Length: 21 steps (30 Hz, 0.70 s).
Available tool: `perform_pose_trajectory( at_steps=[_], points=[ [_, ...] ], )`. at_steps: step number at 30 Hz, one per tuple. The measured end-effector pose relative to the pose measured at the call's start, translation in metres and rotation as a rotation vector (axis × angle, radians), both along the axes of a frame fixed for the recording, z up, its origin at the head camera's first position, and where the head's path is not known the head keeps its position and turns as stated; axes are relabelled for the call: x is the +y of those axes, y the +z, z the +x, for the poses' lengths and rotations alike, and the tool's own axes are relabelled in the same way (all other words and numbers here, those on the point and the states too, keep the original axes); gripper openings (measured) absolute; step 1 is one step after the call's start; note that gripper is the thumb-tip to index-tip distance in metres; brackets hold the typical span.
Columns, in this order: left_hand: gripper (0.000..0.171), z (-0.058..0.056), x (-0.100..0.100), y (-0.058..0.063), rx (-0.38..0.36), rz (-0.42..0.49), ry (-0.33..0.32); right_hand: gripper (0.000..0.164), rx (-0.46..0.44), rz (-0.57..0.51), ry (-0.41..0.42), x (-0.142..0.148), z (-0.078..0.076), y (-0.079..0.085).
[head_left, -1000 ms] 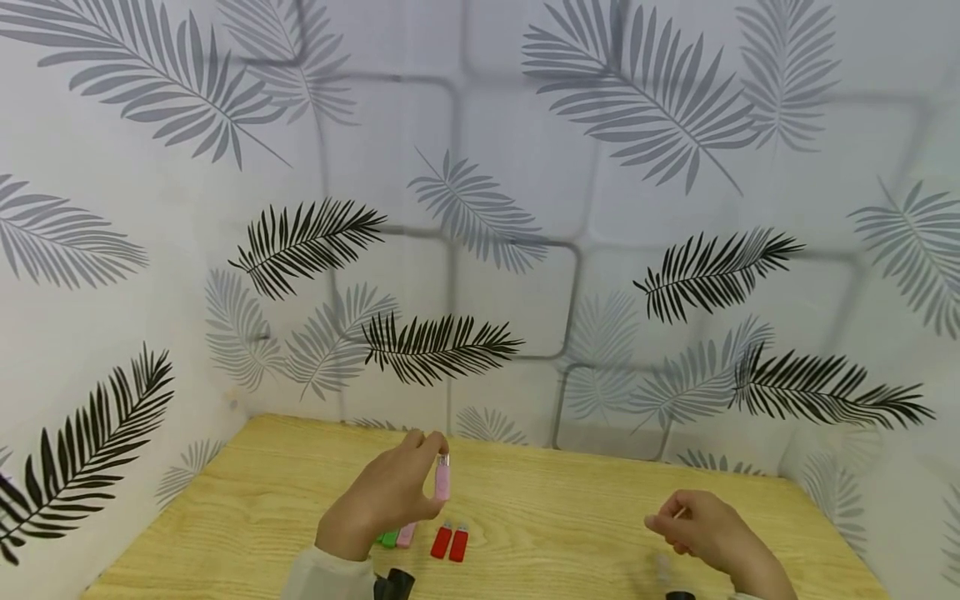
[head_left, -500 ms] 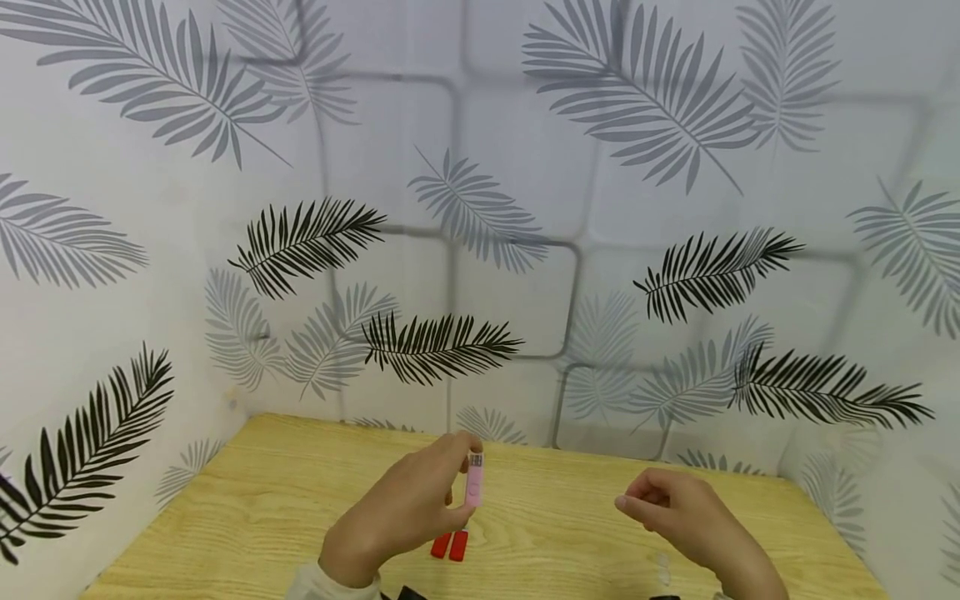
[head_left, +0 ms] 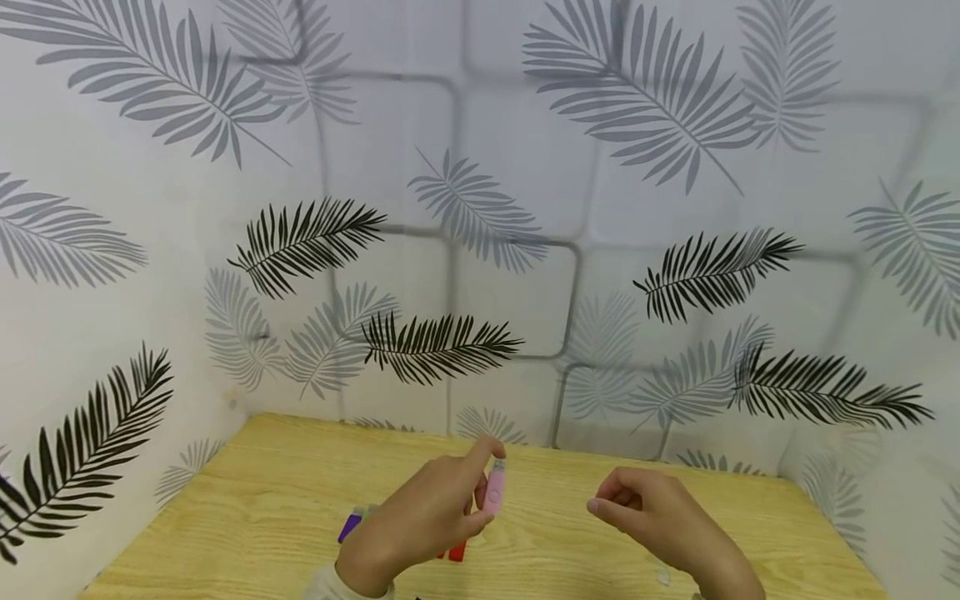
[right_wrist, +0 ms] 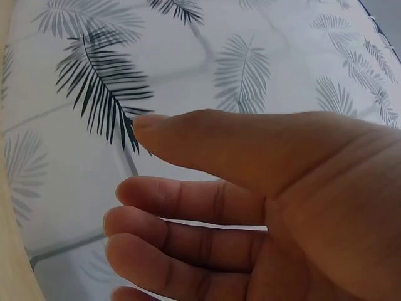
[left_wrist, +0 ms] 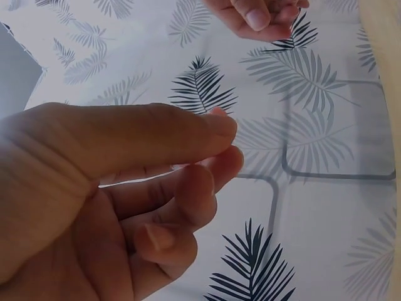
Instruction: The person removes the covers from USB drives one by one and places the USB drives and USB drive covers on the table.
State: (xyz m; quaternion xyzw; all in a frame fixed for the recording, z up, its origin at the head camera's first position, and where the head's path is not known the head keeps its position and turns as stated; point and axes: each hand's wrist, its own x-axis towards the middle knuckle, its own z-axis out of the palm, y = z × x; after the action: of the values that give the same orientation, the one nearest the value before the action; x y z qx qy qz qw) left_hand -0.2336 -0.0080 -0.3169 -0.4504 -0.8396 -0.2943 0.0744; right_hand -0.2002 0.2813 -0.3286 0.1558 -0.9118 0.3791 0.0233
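Observation:
My left hand (head_left: 427, 517) pinches a pink USB flash drive (head_left: 494, 490) between thumb and finger, metal plug pointing up, above the table. In the left wrist view the thumb (left_wrist: 182, 132) and fingers block sight of the drive. My right hand (head_left: 660, 512) hovers across from it with loosely bent fingers. The right wrist view shows a gap between that hand's thumb (right_wrist: 207, 141) and fingers, holding nothing. Below the left hand, red flash drives (head_left: 457, 552) lie on the table, partly covered. A purple flash drive (head_left: 349, 527) shows beside the left wrist.
A small clear piece (head_left: 663, 572) lies on the table near the right wrist. The wooden-patterned table (head_left: 285, 467) ends at a white wall covering (head_left: 517, 292) with leaf prints.
The left hand has moved right with the pink flash drive, uncovering the purple drive and covering part of the red ones. The right hand has moved left, toward it.

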Motion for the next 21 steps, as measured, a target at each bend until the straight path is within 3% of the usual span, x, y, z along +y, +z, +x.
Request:
perform_pose_trajectory(
  at_steps=[8, 15, 21],
  points=[
    [0.044, 0.004, 0.004, 0.000, 0.003, -0.022, -0.011, 0.021, 0.050, -0.026, 0.073, -0.020, 0.002, 0.003],
    [0.048, 0.013, 0.011, 0.002, 0.055, -0.087, -0.014, 0.023, 0.073, -0.067, 0.099, -0.036, 0.005, 0.005],
    [0.042, 0.016, 0.017, 0.002, 0.046, -0.064, -0.072, 0.020, 0.113, -0.116, 0.140, -0.043, 0.005, 0.007]
  ],
)
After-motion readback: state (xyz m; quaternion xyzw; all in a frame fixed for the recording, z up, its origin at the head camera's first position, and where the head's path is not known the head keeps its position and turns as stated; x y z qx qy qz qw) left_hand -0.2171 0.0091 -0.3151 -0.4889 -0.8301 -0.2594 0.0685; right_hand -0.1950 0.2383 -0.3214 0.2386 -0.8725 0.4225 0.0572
